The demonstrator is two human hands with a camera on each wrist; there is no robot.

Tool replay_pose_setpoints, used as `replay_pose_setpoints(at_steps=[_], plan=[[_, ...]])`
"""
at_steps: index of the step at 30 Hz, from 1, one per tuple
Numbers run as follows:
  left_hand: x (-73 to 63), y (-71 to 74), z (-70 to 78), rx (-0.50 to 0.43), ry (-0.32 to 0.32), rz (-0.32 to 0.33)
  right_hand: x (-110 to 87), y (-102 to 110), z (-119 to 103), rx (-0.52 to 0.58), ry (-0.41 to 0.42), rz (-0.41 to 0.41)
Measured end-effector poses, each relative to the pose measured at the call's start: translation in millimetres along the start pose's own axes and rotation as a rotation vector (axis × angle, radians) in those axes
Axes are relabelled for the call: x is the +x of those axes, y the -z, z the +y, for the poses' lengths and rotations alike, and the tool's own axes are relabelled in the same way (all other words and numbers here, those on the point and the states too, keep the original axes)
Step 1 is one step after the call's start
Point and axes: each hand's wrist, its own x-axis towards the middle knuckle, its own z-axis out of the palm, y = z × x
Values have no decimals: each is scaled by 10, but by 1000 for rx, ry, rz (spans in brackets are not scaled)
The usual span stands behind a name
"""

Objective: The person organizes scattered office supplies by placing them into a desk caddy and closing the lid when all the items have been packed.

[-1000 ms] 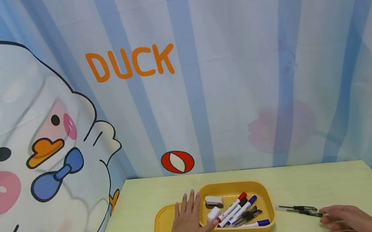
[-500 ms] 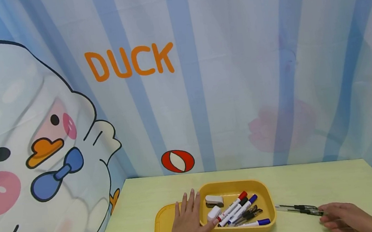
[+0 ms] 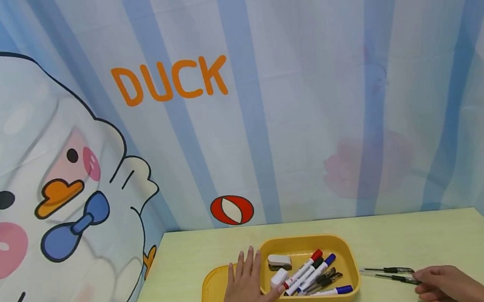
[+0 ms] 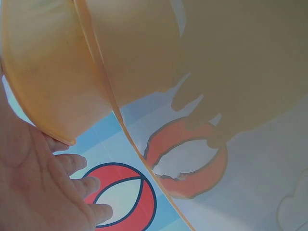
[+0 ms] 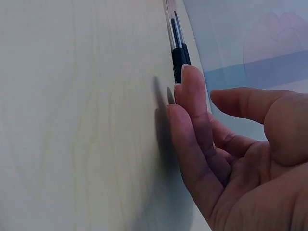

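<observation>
A yellow box point(image 3: 313, 301) stands near the table's front. In it lie red-, black- and blue-capped markers, several black pens, a white block like an eraser point(image 3: 279, 279), and a small grey-white item point(image 3: 279, 261) resembling a stapler. My left hand point(image 3: 244, 290) rests at the box's left side, fingers spread, thumb over its near rim. Right of the box, two clear-barrelled pens with black grips lie on the table: a far pen point(image 3: 392, 270) and a near pen point(image 3: 397, 278). The fingertips of my right hand point(image 3: 445, 284) meet their right ends; the thumb stands apart in the right wrist view.
A flat yellow tray or lid point(image 3: 208, 287) lies under my left hand, left of the box. The pale wooden table point(image 3: 448, 227) meets a printed blue striped curtain point(image 3: 292, 115) at its back edge.
The two pens at my right hand have spread slightly apart, the near one's left tip now pointing farther right. My right hand has shifted a little left. The left hand has stayed in place.
</observation>
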Motion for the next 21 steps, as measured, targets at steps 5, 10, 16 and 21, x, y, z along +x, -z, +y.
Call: replay_pose_setpoints(at_steps=[5,10,16,21], plan=[[2,-4,-5,4,0,0,47,0,33,-44,18,36],[2,-13,-17,9,-7,3,119,13,73,-145,47,81],[4,-12,-16,9,-6,5,160,-10,60,-235,56,123],[2,-4,-11,7,-4,2,153,20,66,-346,104,67]])
